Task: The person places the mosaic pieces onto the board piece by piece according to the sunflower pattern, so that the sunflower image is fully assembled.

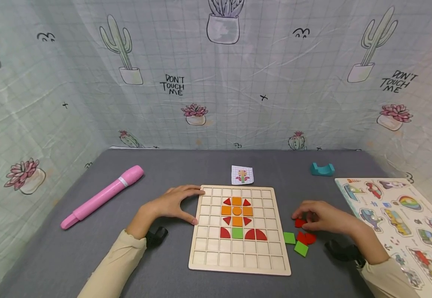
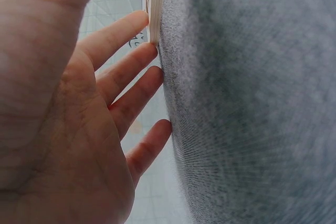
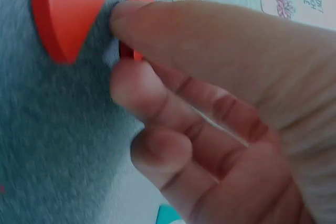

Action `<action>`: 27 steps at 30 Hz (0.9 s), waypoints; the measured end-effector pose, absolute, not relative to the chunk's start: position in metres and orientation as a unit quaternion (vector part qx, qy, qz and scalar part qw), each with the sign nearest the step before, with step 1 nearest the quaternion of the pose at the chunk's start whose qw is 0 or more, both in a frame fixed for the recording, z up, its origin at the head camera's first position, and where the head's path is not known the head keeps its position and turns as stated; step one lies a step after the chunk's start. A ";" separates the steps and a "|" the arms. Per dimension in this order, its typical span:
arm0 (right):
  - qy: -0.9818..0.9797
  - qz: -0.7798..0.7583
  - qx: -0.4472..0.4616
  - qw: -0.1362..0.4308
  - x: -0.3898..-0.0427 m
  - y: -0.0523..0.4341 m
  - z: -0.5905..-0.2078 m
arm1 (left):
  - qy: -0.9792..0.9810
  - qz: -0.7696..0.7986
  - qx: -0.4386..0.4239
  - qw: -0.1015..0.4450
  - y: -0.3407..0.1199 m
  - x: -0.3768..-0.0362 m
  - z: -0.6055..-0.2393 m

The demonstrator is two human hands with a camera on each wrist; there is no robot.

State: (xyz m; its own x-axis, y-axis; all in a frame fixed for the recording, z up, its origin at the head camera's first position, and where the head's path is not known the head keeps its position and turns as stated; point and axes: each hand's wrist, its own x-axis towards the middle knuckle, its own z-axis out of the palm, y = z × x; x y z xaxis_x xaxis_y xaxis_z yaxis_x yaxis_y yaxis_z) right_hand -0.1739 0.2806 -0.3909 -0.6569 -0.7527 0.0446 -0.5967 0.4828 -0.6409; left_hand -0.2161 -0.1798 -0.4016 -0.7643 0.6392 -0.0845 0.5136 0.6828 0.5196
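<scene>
A wooden grid board [image 1: 205, 258] lies at the centre of the grey mat, with orange, red and green pieces set in it as a flower [image 1: 237, 211]. My left hand [image 1: 191, 206] rests against the board's left edge, fingers straight; in the left wrist view the fingertips [image 2: 149, 51] touch the mat beside the board's edge [image 2: 154, 9]. My right hand [image 1: 303, 217] is to the right of the board, over loose red pieces [image 1: 307, 238] and green squares [image 1: 289, 237]. In the right wrist view, thumb and forefinger [image 3: 122, 51] pinch a small red piece [image 3: 128, 52]; a larger red piece [image 3: 68, 9] lies beside it.
A pink pen-shaped object [image 1: 102, 196] lies at the left. A small pattern card [image 1: 242, 174] sits behind the board and a teal block [image 1: 322, 169] at the back right. A vehicle puzzle board [image 1: 398, 223] lies along the right edge. Cactus-print cloth walls the mat in.
</scene>
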 end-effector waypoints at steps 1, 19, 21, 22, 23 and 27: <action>0.856 -0.314 -0.393 0.117 -0.174 0.279 -0.392 | 0.908 0.240 0.318 0.130 -0.180 -0.216 -0.402; 0.869 -0.294 -0.387 0.097 -0.172 0.269 -0.390 | 0.909 0.242 0.312 0.131 -0.181 -0.216 -0.405; 0.862 -0.299 -0.395 0.106 -0.172 0.268 -0.391 | 0.909 0.243 0.312 0.130 -0.181 -0.216 -0.405; 0.860 -0.301 -0.397 0.108 -0.172 0.267 -0.392 | 0.909 0.243 0.312 0.130 -0.181 -0.216 -0.405; 0.858 -0.303 -0.400 0.109 -0.172 0.267 -0.392 | 0.909 0.244 0.312 0.130 -0.181 -0.216 -0.405; 0.845 -0.308 -0.426 0.104 -0.170 0.267 -0.392 | 0.909 0.243 0.312 0.130 -0.180 -0.216 -0.404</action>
State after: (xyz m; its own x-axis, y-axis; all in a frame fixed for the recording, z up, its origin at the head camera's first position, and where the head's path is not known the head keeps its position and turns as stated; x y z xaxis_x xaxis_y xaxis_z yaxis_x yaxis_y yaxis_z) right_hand -0.1705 0.2666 -0.3917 -0.6158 -0.7832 0.0863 -0.6552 0.4482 -0.6081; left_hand -0.2159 -0.1802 -0.4043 -0.7717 0.6303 -0.0843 0.5044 0.6874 0.5225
